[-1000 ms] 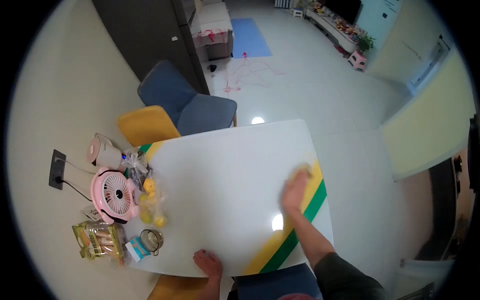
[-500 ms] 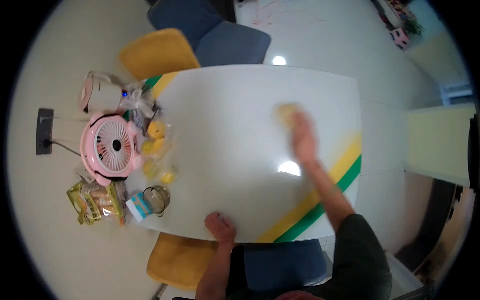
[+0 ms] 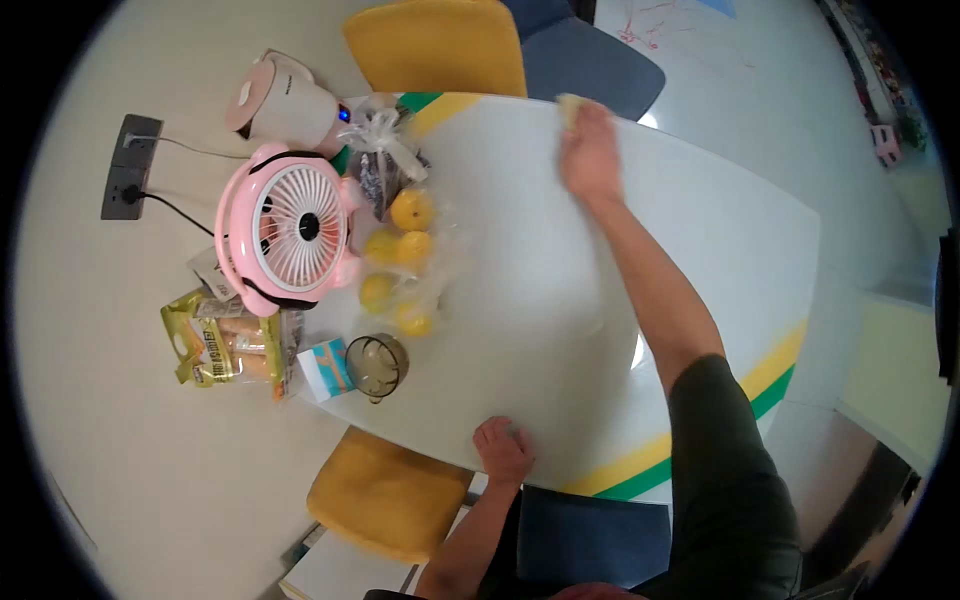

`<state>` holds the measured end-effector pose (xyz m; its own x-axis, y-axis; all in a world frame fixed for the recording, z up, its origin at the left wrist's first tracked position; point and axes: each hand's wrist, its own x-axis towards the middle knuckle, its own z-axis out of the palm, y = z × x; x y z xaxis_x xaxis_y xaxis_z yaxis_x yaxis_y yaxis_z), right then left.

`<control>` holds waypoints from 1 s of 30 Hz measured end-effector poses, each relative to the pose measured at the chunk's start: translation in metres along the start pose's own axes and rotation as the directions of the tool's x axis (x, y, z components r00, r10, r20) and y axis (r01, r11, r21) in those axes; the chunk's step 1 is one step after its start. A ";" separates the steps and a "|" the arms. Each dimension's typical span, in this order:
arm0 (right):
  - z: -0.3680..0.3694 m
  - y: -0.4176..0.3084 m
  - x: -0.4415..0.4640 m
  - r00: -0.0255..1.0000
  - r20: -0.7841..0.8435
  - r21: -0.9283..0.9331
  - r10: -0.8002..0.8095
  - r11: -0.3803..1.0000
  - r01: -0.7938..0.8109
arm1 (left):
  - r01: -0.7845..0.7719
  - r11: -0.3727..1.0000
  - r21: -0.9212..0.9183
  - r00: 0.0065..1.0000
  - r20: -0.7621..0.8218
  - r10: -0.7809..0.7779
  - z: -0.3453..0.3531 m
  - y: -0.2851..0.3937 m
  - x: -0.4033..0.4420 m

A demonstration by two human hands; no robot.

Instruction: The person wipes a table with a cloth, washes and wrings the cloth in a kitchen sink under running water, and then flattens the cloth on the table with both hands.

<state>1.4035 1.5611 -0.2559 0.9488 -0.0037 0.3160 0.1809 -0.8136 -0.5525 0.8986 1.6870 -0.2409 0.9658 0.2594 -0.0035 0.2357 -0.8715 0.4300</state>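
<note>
At the far edge of the white table (image 3: 520,260), my right hand (image 3: 592,155) is closed on a yellowish cloth (image 3: 571,108), most of which is hidden beneath the fingers. My left hand (image 3: 504,450) rests on the near edge of the table, fingers slightly curled, and whether anything is under it cannot be made out. Left of it stands a brown glass cup (image 3: 377,367) beside a blue and white box (image 3: 327,369).
On the left are a pink fan (image 3: 306,228), a pale kettle (image 3: 290,105), a plastic bag of yellow fruit (image 3: 412,210) and a bread package (image 3: 235,345). Yellow chairs (image 3: 435,45) and blue chairs (image 3: 590,68) border the table.
My right hand has swept the cloth from the table's right side to its far edge. The view has turned and shifted left; my left hand stays on the near edge.
</note>
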 end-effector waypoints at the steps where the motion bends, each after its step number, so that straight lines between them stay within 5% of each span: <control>1: 0.021 -0.026 0.006 0.995 0.087 0.074 -0.044 0.997 0.038 | -0.010 1.000 0.000 1.000 -0.003 0.010 -0.001 0.001 0.001; 3: 0.054 -0.062 0.017 0.967 0.185 -0.034 -0.178 0.982 0.187 | 0.012 1.000 0.014 1.000 0.026 -0.012 -0.001 -0.002 0.001; 9: 0.052 -0.069 -0.003 0.767 0.346 0.109 -0.540 0.835 0.539 | -0.004 1.000 0.005 1.000 0.022 0.004 -0.003 0.002 0.004; 16: -0.058 -0.060 -0.184 0.796 0.382 0.226 -0.469 0.883 0.412 | -0.007 1.000 0.019 1.000 -0.021 0.007 -0.003 0.004 0.006; 20: -0.168 -0.029 -0.301 0.583 0.623 0.304 -0.521 0.848 0.433 | -0.019 1.000 -0.011 1.000 -0.012 0.019 -0.010 0.008 0.008; 22: -0.219 0.014 -0.337 0.537 0.609 0.381 -0.584 0.809 0.447 | -0.062 0.998 0.015 0.998 -0.029 0.063 -0.012 0.009 0.008; 24: -0.269 0.056 -0.356 0.602 0.750 0.154 -0.275 0.957 0.246 | -0.048 0.999 -0.001 0.997 -0.053 0.048 -0.010 0.009 0.006; 25: -0.287 0.092 -0.382 0.864 0.409 0.261 -0.293 0.945 0.198 | -0.045 0.999 -0.009 0.997 -0.064 0.044 -0.008 0.008 0.006; 26: -0.306 0.102 -0.401 0.915 0.399 -0.117 0.055 0.993 -0.008 | -0.074 0.997 -0.002 0.994 -0.077 0.074 -0.004 0.005 0.007; 28: -0.333 0.107 -0.435 0.922 0.037 -0.212 0.386 0.904 -0.370 | -0.121 0.992 0.023 0.988 -0.095 0.123 -0.004 0.001 0.004; 30: -0.325 0.108 -0.466 0.855 -0.166 -0.216 0.491 0.828 -0.518 | -0.112 0.994 0.003 0.990 -0.083 0.112 -0.016 0.010 0.006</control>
<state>0.8970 1.2858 -0.2122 0.8570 -0.4994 0.1273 -0.3973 -0.7974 -0.4541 0.9050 1.6863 -0.2216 0.9737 0.1938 0.1199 0.1262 -0.8965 0.4248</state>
